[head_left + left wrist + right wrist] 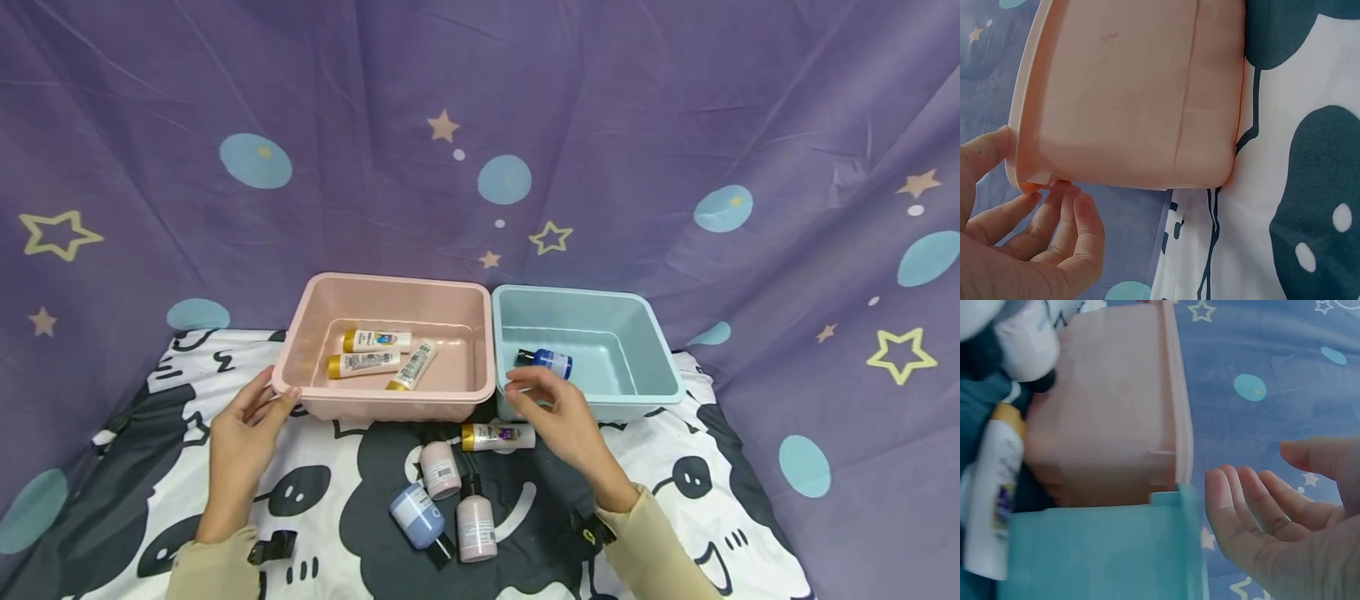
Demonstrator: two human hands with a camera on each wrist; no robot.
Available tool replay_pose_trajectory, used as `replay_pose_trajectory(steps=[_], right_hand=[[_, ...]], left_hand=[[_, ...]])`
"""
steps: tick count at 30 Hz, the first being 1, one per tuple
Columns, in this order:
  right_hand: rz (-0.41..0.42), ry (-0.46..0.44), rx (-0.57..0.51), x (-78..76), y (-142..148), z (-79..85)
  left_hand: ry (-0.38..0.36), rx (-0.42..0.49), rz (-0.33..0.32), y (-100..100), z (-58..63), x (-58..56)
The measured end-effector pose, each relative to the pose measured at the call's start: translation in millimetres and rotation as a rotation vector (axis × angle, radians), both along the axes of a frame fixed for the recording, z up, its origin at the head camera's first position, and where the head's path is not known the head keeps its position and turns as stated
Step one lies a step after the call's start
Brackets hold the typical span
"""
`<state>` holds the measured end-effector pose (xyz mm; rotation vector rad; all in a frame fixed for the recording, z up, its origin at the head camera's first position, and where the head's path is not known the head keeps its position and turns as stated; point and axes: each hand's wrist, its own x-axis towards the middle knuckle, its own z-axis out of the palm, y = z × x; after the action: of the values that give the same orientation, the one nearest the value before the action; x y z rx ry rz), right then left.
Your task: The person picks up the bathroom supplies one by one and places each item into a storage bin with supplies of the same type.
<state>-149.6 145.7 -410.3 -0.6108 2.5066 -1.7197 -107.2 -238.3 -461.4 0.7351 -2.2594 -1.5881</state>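
My left hand (243, 442) pinches the near left corner of a pink plastic bin (397, 408); in the left wrist view the thumb lies on the bin's rim (1017, 119) and the fingertips are beneath it. Three white tubes with gold caps, one of them a tube (415, 365) lying slanted, are inside. Over the near left corner of a light blue bin (626, 400) hovers my right hand (555, 412), fingers loosely bent and holding nothing. A dark blue bottle (551, 362) with a black cap lies in that bin, just beyond the fingers.
In front of the bins lie a gold-capped white tube (498, 437), a pale pink bottle (439, 471), another pink bottle (476, 525) with a black top, and a blue bottle (417, 517). Below them is a patterned cloth (300, 542); a purple curtain (405, 208) hangs behind.
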Motion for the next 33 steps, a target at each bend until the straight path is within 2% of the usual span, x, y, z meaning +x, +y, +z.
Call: replay_pose_trajectory(steps=[5,9,14,20,23,26,33], right_hand=[[-0.053,-0.003,0.095,17.6,5,-19.3],[-0.086,-0.004,0.146,23.8,10,-42.4],[-0.169,-0.017,0.160,23.1,22,-76.5],[-0.233,-0.131,0.081,13.3,36,-110.9],[-0.240,-0.197,0.028,8.2,40,-120.8],[-0.250,-0.251,0.023,3.3,41,-126.8],[-0.247,-0.224,0.186,-6.9,37,-132.0]], left_hand=[[-0.012,0.011,-0.002,0,-0.2,0.3],[-0.011,0.014,0.002,0,0.5,0.6],[-0.007,0.021,-0.001,0,0.9,0.2],[-0.018,0.022,0.007,0,0.8,-0.1],[-0.022,0.026,0.010,-1,0.4,-0.3],[-0.019,0.034,0.009,-1,0.3,-0.9],[-0.030,0.036,0.012,0,0.7,-2.4]])
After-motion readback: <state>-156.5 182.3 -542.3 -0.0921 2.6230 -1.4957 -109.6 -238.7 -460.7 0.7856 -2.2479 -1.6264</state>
